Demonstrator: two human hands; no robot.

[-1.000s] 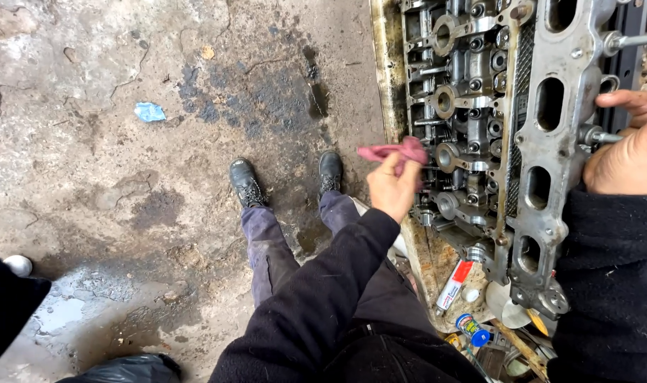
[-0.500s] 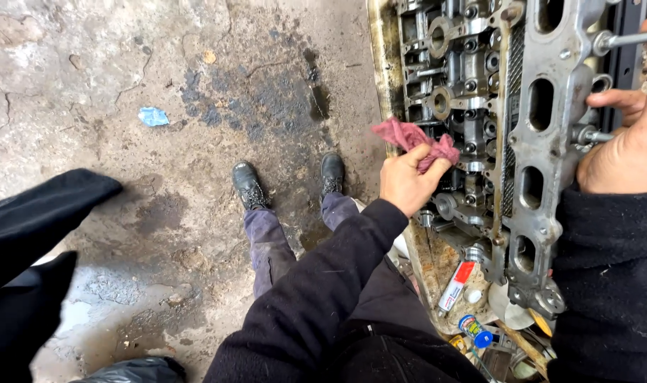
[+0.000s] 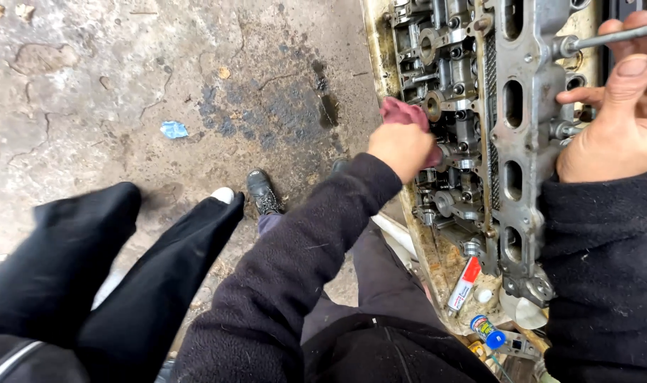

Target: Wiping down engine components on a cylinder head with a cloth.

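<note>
Your left hand (image 3: 403,147) is closed around a crumpled pinkish-red rag (image 3: 401,112), and it has travelled in the last second: it hung clear of the metal out over the floor side, and now it presses the rag against the valve-gear side of the grey, oily metal cylinder head (image 3: 472,128) lying on the stained bench (image 3: 437,262). The rag has gone from loosely flapping to bunched in your fist and touching the casting, so the wiping contact is now made.

Your right hand (image 3: 614,120) has hardly shifted. It rests on the far side of the head, thumb up and fingers curled loosely about a thin steel rod (image 3: 607,37) that juts from the cast plate with oval ports (image 3: 516,142); how firmly you grip the rod cannot be told.

Near the bench's lower edge lie a red-and-white tube (image 3: 464,284) and a small blue-capped container (image 3: 488,332), untouched. Below your arm your dark boot (image 3: 264,193) stands on the cracked, oil-stained concrete floor (image 3: 125,71), where a blue scrap of litter (image 3: 173,129) lies. On the left, another person's black trouser legs (image 3: 110,269) have stepped much further into view, close beside you but apart from your hands.
</note>
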